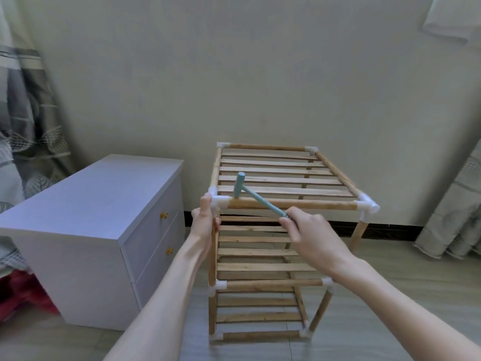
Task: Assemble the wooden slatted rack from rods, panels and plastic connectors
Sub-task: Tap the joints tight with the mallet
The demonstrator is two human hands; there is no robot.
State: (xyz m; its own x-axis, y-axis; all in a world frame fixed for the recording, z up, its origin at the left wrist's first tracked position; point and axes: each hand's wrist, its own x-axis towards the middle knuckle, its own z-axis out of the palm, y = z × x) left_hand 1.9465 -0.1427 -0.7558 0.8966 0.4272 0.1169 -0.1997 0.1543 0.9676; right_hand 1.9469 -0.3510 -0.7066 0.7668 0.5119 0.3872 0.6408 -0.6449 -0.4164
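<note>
1. Head view shows us the wooden rack (273, 230) standing upright on the floor against the wall, with 3 slatted tiers framed by rods and white plastic connectors.
2. We hold a small teal hammer (256, 195) in our right hand (309, 235), fingers curled round the end of its handle; the head rests on or just above the front top rod (291, 204), right beside the front-left top connector (220, 201).
3. Our left hand (205, 222) grips the front-left upright just under that connector, thumb up against the plastic, bracing the frame.
4. We judge the step in hand to be tapping the top joints home; the frame looks nearly complete.
5. The front-right top connector (365, 204) seems to sit at a slight angle, with an open socket pointing outward, so we think it may need seating too.
6. The next move calls for short, square taps on the plastic rather than the slats, while the left hand keeps the leg steady so that the lower joints do not spring apart.
7. Of containers, we see only a white 2-drawer cabinet (91, 230) to the left of the rack, well apart from it; its drawers are closed, so we cannot tell what is inside.
8. A patterned curtain (23, 105) hangs at the far left.
</note>
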